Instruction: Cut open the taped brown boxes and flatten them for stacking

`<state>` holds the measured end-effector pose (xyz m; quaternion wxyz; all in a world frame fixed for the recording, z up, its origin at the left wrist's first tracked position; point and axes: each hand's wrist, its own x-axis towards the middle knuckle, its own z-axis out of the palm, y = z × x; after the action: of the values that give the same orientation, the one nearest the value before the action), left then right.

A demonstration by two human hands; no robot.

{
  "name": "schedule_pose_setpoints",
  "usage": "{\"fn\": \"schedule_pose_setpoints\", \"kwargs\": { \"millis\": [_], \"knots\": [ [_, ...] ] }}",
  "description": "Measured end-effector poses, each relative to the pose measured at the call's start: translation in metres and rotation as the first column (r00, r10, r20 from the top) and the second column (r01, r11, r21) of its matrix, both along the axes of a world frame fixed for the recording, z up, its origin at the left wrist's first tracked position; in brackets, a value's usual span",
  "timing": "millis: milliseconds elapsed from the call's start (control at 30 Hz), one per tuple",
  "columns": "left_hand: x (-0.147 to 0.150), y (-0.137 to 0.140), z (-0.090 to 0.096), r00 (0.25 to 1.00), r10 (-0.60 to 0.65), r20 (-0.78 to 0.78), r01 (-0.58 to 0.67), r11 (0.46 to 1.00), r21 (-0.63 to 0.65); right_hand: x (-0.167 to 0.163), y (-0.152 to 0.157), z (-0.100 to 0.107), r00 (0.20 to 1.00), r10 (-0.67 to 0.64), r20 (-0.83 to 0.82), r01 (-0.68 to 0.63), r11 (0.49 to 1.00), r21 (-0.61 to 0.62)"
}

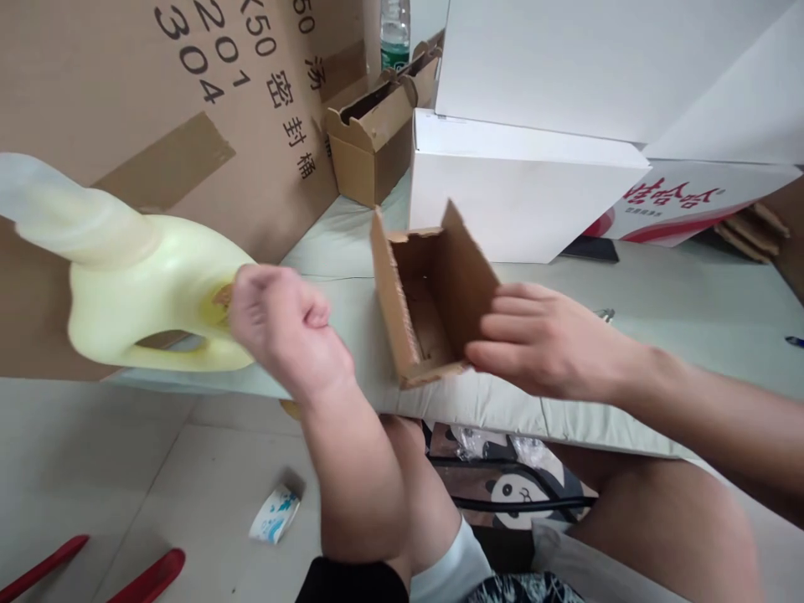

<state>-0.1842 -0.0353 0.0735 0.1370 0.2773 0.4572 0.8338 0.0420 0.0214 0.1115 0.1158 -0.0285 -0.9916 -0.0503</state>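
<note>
My right hand point(533, 339) grips the near right corner of a small open brown cardboard box point(465, 289), thumb and fingers pinched on its side wall. The box is tilted toward me on the table, and its inside looks bare. To the left, my left hand point(286, 327) is raised with its fingers curled into a fist, slightly blurred by motion. Whether anything is inside that fist is hidden. Behind the fist is a pale yellow jug point(138, 285) with a whitish cap and a handle; I cannot tell whether the hand touches it.
A large printed carton point(264, 167) rises at the back left. Another small cardboard box point(370, 142), a plastic bottle point(395, 38) and white boxes point(502, 184) line the back of the pale table cover point(678, 327). A paper cup point(275, 513) lies on the floor.
</note>
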Motion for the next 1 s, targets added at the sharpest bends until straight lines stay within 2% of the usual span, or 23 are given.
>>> {"fn": "schedule_pose_setpoints", "kwargs": {
  "millis": [33, 100, 167, 233, 367, 433, 667, 800, 867, 1000],
  "knots": [
    [0.004, 0.007, -0.007, 0.997, -0.062, -0.035, 0.062, 0.998, -0.014, 0.019, -0.010, 0.004, 0.999, -0.025, 0.027, 0.025, 1.000, -0.011],
    [0.018, 0.022, -0.019, 0.963, -0.239, -0.124, 0.220, 0.964, -0.150, 0.050, -0.027, 0.010, 0.995, -0.069, 0.066, 0.070, 0.997, -0.017],
    [0.036, 0.034, -0.027, 0.888, -0.418, -0.194, 0.344, 0.882, -0.323, 0.070, -0.040, 0.011, 0.991, -0.103, 0.085, 0.106, 0.994, -0.023],
    [0.057, 0.043, -0.030, 0.803, -0.551, -0.226, 0.423, 0.796, -0.433, 0.083, -0.048, 0.008, 0.988, -0.134, 0.073, 0.137, 0.990, -0.039],
    [0.088, 0.054, -0.034, 0.665, -0.713, -0.221, 0.544, 0.665, -0.511, 0.099, -0.053, 0.000, 0.984, -0.177, 0.029, 0.179, 0.982, -0.065],
    [0.096, 0.060, -0.037, 0.621, -0.752, -0.220, 0.573, 0.628, -0.527, 0.104, -0.052, -0.003, 0.983, -0.184, 0.010, 0.184, 0.979, -0.083],
    [0.098, 0.075, -0.048, 0.587, -0.791, -0.172, 0.630, 0.580, -0.517, 0.125, -0.043, -0.015, 0.959, -0.273, -0.073, 0.251, 0.943, -0.220],
    [0.095, 0.073, -0.047, 0.566, -0.800, -0.199, 0.610, 0.569, -0.551, 0.138, -0.030, -0.006, 0.915, -0.402, -0.016, 0.372, 0.859, -0.353],
    [0.097, 0.071, -0.047, 0.563, -0.800, -0.206, 0.605, 0.569, -0.557, 0.135, -0.017, 0.004, 0.894, -0.442, 0.077, 0.441, 0.835, -0.330],
    [0.102, 0.074, -0.048, 0.546, -0.801, -0.246, 0.598, 0.578, -0.555, 0.102, 0.022, 0.022, 0.865, -0.379, 0.330, 0.448, 0.879, -0.163]
  ]
}}
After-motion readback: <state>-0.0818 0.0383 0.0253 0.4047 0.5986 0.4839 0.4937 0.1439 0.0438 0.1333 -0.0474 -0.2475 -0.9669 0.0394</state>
